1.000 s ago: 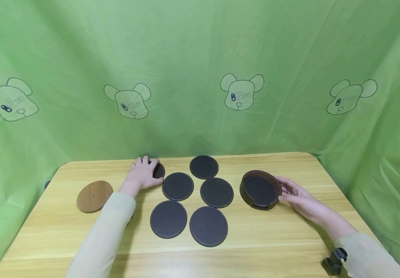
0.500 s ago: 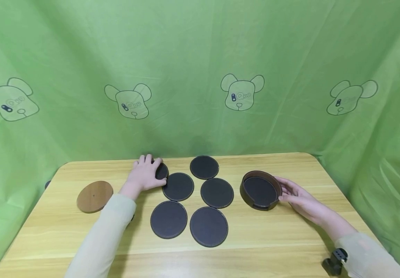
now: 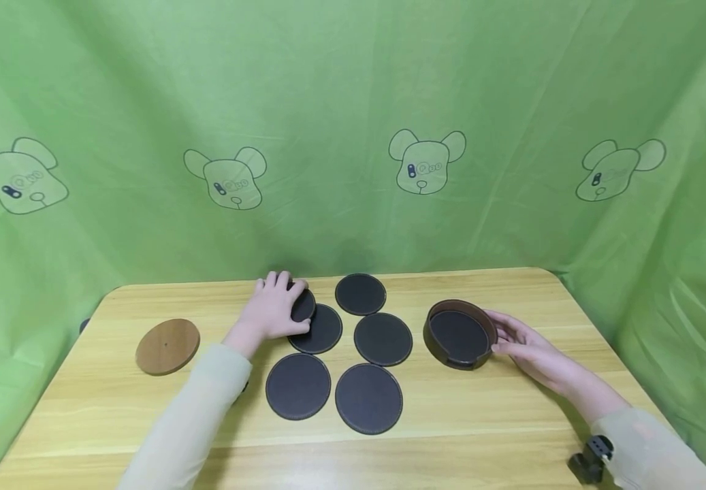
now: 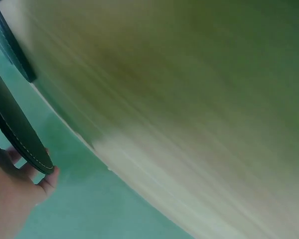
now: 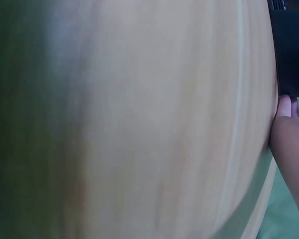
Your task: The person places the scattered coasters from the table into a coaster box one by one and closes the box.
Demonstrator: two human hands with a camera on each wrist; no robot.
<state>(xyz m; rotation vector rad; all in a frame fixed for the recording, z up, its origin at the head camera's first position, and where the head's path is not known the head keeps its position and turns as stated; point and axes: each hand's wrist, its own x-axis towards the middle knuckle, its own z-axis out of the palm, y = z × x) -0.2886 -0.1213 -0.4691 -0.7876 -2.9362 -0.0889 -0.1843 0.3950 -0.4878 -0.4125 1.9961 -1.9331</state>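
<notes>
My left hand (image 3: pixel 274 306) grips a round dark coaster (image 3: pixel 303 305) by its edges, thumb at the near side and fingers at the far side. In the left wrist view this coaster (image 4: pixel 15 124) hangs tilted off the table, its stitched rim showing. In the head view it overlaps another dark coaster (image 3: pixel 322 333) lying flat. On the right, my right hand (image 3: pixel 527 350) holds the side of a round brown-black coaster holder (image 3: pixel 440 353) with a notch at its front. A dark disc (image 3: pixel 459 335) shows inside. The right wrist view catches only the holder's dark wall (image 5: pixel 291 55) and part of the hand.
Several more coasters lie flat mid-table, among them a back one (image 3: pixel 361 295), a middle one (image 3: pixel 383 339) and two front ones, left (image 3: pixel 298 386) and right (image 3: pixel 368 399). A brown wooden disc (image 3: pixel 167 346) sits at the left. A green curtain (image 3: pixel 328 224) stands behind the table.
My left hand has moved right with the coaster, which now overlaps the flat coaster beside it. The right hand and the holder have stayed put.
</notes>
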